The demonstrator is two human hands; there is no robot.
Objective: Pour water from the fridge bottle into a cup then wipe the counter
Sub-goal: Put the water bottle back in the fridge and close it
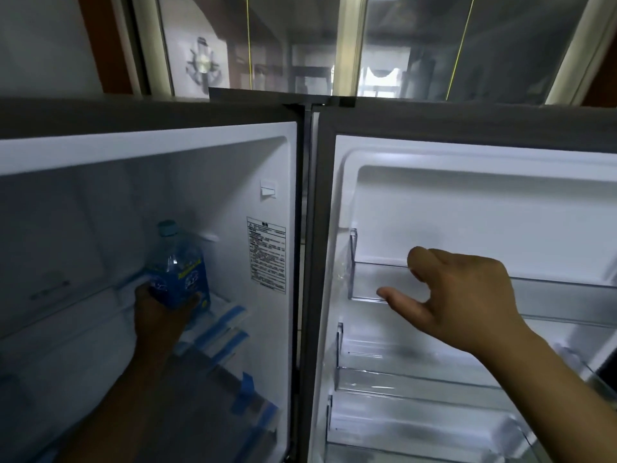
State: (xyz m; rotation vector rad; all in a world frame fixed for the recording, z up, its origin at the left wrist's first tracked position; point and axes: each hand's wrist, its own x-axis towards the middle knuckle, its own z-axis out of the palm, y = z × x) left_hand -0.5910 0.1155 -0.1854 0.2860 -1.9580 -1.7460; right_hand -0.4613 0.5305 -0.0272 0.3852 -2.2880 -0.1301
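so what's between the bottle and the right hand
In the head view, the fridge's side wall with its warning sticker and the hinge edge separate the bottle from the right hand.

Head camera looks forward, close into the open fridge [213, 182]; single view.

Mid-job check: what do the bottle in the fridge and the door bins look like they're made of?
Bottle: looks like clear plastic, glossy, since highlights and the liquid show through it. It has a pale teal cap and a blue printed label, and the left hand grips its base.
Door bins: probably clear rigid plastic, as the white door liner shows through them. The liner looks like smooth moulded plastic. The right hand is open near the top bin.
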